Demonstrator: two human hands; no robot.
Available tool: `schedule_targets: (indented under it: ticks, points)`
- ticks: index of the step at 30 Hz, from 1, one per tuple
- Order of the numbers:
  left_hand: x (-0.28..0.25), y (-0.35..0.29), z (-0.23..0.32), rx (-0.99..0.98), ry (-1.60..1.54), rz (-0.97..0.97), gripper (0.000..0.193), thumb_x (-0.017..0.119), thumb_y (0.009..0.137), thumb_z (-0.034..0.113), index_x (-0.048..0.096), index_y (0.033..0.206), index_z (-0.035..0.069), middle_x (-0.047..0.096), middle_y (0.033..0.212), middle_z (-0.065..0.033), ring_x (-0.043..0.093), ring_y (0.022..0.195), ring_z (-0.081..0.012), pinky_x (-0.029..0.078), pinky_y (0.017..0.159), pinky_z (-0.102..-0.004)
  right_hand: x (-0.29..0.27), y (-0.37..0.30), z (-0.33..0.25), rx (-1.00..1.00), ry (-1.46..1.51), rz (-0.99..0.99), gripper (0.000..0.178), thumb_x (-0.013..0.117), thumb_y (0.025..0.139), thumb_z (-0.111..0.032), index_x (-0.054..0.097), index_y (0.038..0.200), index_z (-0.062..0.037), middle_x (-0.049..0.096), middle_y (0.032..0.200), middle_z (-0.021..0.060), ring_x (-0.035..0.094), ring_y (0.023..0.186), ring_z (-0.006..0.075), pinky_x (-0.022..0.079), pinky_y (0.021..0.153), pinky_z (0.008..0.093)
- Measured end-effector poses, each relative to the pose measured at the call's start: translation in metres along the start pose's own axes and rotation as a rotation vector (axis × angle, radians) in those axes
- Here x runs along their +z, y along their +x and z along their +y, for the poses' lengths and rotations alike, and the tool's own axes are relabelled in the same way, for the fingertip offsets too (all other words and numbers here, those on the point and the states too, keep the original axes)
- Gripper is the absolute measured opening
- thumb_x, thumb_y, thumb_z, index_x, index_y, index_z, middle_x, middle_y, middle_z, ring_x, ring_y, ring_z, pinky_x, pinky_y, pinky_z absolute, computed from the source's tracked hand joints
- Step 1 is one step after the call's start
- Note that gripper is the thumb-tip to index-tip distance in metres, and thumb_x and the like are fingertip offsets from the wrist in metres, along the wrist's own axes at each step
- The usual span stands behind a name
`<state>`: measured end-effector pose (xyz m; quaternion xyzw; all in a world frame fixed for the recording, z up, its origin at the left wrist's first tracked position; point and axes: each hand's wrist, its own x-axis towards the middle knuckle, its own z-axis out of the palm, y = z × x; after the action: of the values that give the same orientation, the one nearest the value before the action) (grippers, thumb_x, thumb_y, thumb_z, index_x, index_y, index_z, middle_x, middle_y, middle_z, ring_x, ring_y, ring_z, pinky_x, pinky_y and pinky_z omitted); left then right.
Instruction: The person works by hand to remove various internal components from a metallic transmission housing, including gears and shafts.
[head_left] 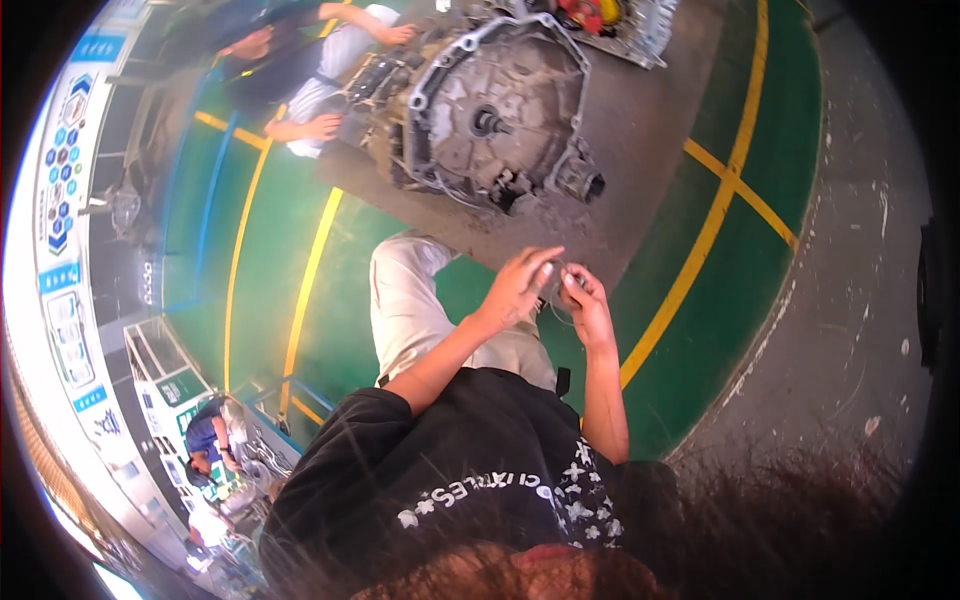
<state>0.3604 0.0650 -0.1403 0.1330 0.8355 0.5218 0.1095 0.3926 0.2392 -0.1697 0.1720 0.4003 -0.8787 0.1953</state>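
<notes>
Both my hands meet in front of my lap, just off the near edge of the metal table (630,190). My right hand (590,303) is closed in a pinch, holding what looks like a thin wire-like ring (556,312). Beside it, my left hand (517,287) has its fingers stretched out, with the tips close to the ring; whether they touch it I cannot tell. Beyond my hands a large, dirty gearbox housing (460,150) lies on the table, its open bell side facing up and a shaft (488,122) standing in the middle.
At the far left, a co-worker (255,85) in dark clothes has both hands by the housing. Another metal part (635,30) with red and yellow pieces sits at the back right. More people (212,440) work at the lower left. Yellow lines (735,180) cross the green floor.
</notes>
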Motion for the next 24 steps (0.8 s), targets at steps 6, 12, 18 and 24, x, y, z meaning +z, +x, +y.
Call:
schedule_targets:
  ticks: [6,12,18,24]
  points:
    - [0.007,-0.001,0.010,-0.202,-0.107,0.008,0.029,0.054,0.105,0.019,0.062,0.131,0.008,0.074,0.110,-0.0140,0.072,0.096,-0.0232,0.054,0.086,-0.0324,0.002,-0.009,0.013,-0.142,0.124,0.107,0.007,0.063,0.100,-0.010,0.064,0.106,-0.0065,0.055,0.089,-0.0069,0.040,0.072,0.0018,0.033,0.064,0.0196]
    - [0.015,-0.012,0.012,-0.315,-0.254,-0.057,0.038,0.065,0.100,0.018,0.059,0.135,0.003,0.072,0.114,-0.0137,0.070,0.099,-0.0175,0.055,0.088,-0.0337,0.006,-0.010,0.012,-0.317,-0.098,0.119,0.010,0.064,0.101,-0.012,0.063,0.106,-0.0034,0.056,0.090,-0.0061,0.048,0.081,0.0020,0.040,0.073,0.0192]
    - [0.007,-0.012,0.012,-0.309,-0.344,-0.112,0.041,0.072,0.095,0.016,0.061,0.130,-0.002,0.074,0.106,-0.0142,0.071,0.086,-0.0154,0.057,0.081,-0.0314,0.012,-0.017,0.000,-0.283,-0.156,0.103,0.012,0.064,0.101,-0.013,0.063,0.107,-0.0022,0.059,0.093,-0.0033,0.052,0.086,0.0041,0.043,0.078,0.0207]
    - [0.001,-0.003,0.019,-0.382,-0.476,-0.137,0.037,0.070,0.097,0.015,0.063,0.126,-0.007,0.072,0.105,-0.0102,0.068,0.082,-0.0120,0.056,0.075,-0.0273,0.006,-0.033,-0.023,-0.164,-0.281,0.202,0.023,0.062,0.102,-0.019,0.066,0.120,-0.0061,0.051,0.086,-0.0083,0.040,0.073,0.0010,0.032,0.062,0.0185]
